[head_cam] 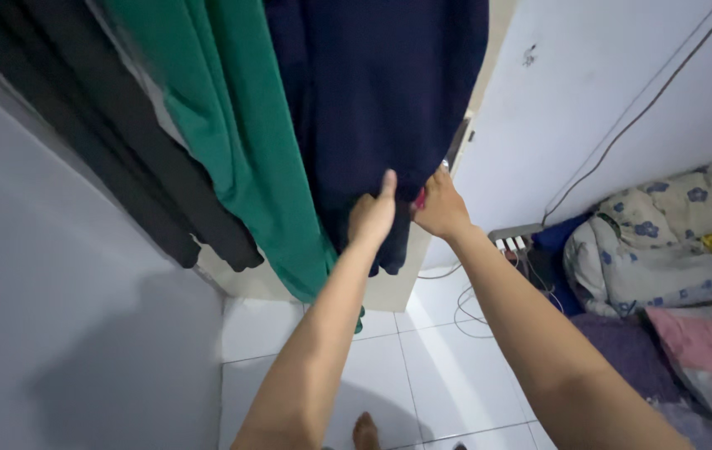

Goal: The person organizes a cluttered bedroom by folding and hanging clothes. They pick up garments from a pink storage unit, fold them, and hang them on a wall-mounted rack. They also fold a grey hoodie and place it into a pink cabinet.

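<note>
1. Fingers of the left hand (371, 215) curled closed on the lower hem of the navy garment (381, 92), thumb raised against the cloth.
2. Right hand (439, 207) closed on the same hem just beside the left; a small pink-red bit shows between the two hands, too small to identify.
3. Navy garment hangs full length from above, its hanger out of view; green garment (231, 142) touches its left edge, black garments (114, 142) farther left.
4. White tiled floor (448, 367) below; power strip (513, 242) with cables at the wall's foot, floral bedding (664, 242) at the right edge.
5. Risk, as judged: a hard downward tug could slip the garment off its support, and may drag the green one along since they overlap.
</note>
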